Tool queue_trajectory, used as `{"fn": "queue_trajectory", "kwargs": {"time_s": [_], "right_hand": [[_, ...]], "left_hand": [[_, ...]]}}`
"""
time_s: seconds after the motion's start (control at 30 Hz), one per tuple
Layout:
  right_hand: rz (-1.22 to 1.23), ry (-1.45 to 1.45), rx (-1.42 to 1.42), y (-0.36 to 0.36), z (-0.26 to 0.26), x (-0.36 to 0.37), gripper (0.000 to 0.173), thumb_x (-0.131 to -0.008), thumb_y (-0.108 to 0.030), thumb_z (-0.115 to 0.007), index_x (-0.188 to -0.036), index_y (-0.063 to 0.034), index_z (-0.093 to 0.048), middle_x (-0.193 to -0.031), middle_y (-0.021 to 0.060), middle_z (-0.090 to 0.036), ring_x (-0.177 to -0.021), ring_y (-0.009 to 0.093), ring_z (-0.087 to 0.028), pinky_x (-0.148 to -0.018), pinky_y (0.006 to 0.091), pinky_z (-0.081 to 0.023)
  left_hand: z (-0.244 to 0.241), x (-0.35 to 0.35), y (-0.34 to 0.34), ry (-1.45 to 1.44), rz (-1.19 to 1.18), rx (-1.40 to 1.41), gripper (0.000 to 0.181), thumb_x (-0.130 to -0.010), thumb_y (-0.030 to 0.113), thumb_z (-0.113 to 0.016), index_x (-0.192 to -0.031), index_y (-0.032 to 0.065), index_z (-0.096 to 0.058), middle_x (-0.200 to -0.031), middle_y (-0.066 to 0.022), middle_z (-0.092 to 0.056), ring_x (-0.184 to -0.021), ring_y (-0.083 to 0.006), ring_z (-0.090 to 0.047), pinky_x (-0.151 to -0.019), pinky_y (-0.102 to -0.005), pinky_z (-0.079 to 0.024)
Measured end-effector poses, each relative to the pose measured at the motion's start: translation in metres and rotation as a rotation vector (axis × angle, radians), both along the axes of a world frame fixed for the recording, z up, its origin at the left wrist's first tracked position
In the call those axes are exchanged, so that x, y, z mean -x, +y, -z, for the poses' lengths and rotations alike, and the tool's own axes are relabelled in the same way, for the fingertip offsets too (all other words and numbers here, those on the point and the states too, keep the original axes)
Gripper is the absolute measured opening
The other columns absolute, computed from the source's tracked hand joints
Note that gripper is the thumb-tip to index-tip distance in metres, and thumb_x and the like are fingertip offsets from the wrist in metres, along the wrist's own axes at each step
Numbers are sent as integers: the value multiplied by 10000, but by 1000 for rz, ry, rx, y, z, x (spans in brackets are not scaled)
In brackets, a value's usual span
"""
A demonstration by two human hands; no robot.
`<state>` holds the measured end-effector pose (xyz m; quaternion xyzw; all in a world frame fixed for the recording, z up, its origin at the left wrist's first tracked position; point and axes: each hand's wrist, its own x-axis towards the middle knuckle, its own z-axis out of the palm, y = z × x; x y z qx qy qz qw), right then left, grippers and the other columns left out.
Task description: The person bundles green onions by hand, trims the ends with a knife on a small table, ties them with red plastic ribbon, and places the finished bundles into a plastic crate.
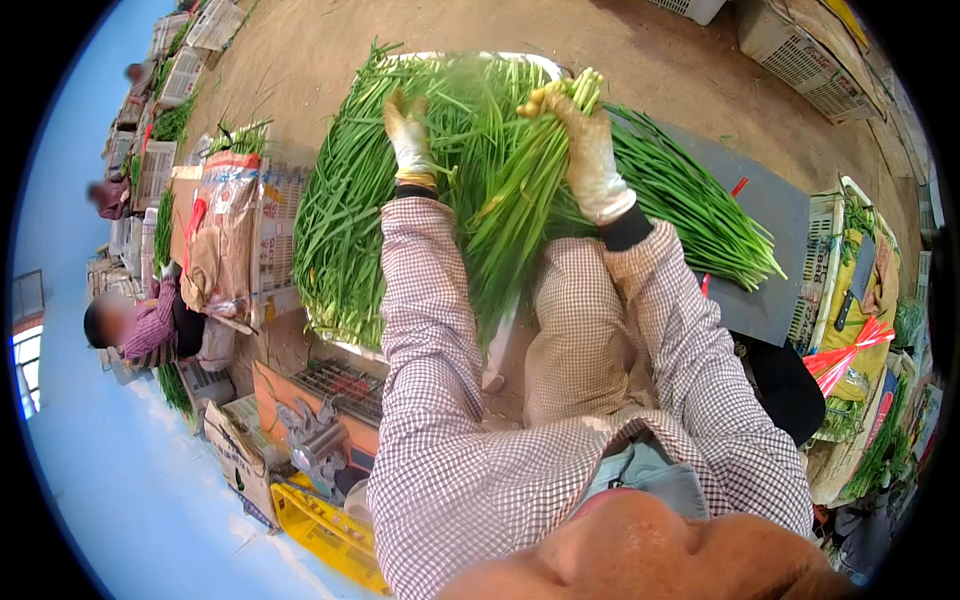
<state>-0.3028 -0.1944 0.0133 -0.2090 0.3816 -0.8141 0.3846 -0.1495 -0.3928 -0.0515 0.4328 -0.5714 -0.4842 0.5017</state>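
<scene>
My right hand (589,150), in a stained white work glove, grips a bunch of green garlic chives (517,187) near its pale cut ends; the leaves hang down towards my knees and blur at the tips. My left hand (409,135), gloved too, is raised over the heap of chives (337,210), its fingers apart; whether stray leaves touch it I cannot tell. The heap fills a large white crate (517,56). To the right, a neat bundle of chives (697,202) lies on a grey board (772,202), partly across a red tie strip (739,186).
A crate at the right bears a black-handled knife (855,281) and red ties (847,356). At the left are a sack-covered crate (232,225), a seated co-worker (154,322) and a yellow crate (322,532). More crates (810,67) stand at the upper right.
</scene>
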Motion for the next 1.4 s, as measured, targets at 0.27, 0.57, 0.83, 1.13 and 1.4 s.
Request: {"fn": "queue_trajectory", "kwargs": {"time_s": [0.27, 0.57, 0.83, 1.13, 1.4], "right_hand": [[-32, -15, 58, -11, -17, -14, 253, -939, -204, -707, -1088, -7, -656, -879, 80, -712, -745, 152, -682, -653, 284, -584], [-249, 128, 445, 50, -196, -11, 349, -913, -238, -720, -1179, -35, -621, -972, 95, -721, -886, 198, -704, -817, 318, -594], [-50, 133, 41, 270, -178, 131, 501, -938, -226, -684, -1360, -7, -525, -1127, 85, -657, -1104, 211, -621, -927, 354, -554], [831, 631, -418, 488, -210, 114, 364, -969, -215, -638, -1271, -14, -603, -977, 69, -720, -865, 179, -692, -775, 301, -568], [895, 1169, -413, 479, -129, -36, 305, -907, -29, -659, -1202, 15, -596, -1123, 122, -669, -1050, 224, -652, -873, 374, -548]], "left_hand": [[-52, -16, 101, -27, 730, 184, 562, -1016, 492, -461, -1323, 46, -615, -1347, -133, -612, -1290, -267, -535, -1121, -415, -370], [17, -60, 84, -238, 546, -226, 452, -1004, 377, -505, -1196, 7, -681, -1185, -149, -693, -1079, -245, -637, -978, -379, -491], [20, -94, 64, 111, 472, -188, 301, -934, 185, -559, -1126, 46, -745, -1148, -104, -725, -1029, -208, -656, -962, -348, -481], [-97, -54, 192, -198, 32, 417, 252, -972, 106, -574, -1178, -26, -636, -1163, -140, -671, -1044, -249, -637, -968, -378, -504], [-103, 77, 530, 682, 2028, -1239, 894, -978, 696, -340, -1455, -57, -404, -1429, -244, -513, -1275, -322, -552, -1073, -451, -441]]}}
